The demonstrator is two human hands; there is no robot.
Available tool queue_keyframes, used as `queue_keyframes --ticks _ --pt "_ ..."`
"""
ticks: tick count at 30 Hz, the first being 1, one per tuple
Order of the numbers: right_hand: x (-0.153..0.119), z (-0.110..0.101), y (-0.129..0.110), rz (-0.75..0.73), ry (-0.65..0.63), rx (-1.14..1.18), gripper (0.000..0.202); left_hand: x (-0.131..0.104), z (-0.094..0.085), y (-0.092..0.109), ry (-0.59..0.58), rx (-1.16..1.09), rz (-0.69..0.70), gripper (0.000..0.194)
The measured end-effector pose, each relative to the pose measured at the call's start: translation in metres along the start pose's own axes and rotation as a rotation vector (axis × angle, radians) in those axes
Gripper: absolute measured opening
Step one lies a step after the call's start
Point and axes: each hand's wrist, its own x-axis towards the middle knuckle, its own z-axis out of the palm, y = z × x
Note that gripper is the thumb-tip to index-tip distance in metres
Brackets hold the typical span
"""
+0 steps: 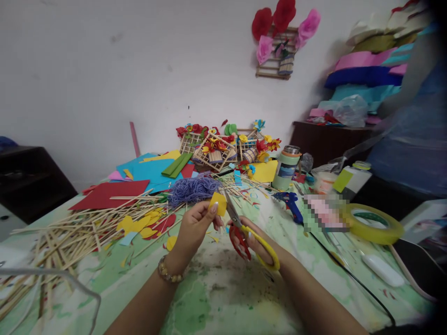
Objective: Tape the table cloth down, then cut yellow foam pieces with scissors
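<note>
Between the thumb and fingers of my left hand (198, 222) is a small piece of yellow paper (218, 203), held up above the table. My right hand (256, 237) grips a pair of scissors (233, 215) with one red and one yellow handle loop. The blades point up and away, right beside the paper's right edge; whether they touch it I cannot tell. Behind the paper lies a tangle of purple yarn (193, 190). Yellow paper petals (143, 225) and a red petal (166, 224) lie left of my left hand.
Thin wooden sticks (59, 249) are heaped at the left, near red paper (111, 193) and blue paper (148, 170). Small stick frames with paper flowers (216, 151) stand at the back. A blue glue gun (291, 204), a thermos (286, 170) and a tape roll (375, 223) are at the right.
</note>
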Motion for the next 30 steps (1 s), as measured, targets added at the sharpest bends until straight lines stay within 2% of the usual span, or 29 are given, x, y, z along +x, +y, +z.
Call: queue_keyframes --ticks 7,16,30 --pt "0.001 -0.002 -0.006 0.014 0.054 -0.07 0.071 -0.001 0.002 -0.002 -0.051 0.013 -0.027 0.037" --pt "-0.001 -0.003 -0.009 0.021 0.036 -0.12 0.063 -0.001 0.001 -0.001 -0.043 0.029 -0.021 0.036" --pt "0.0 -0.001 -0.013 0.032 0.058 -0.139 0.065 0.001 -0.002 -0.004 -0.079 0.047 -0.023 0.038"
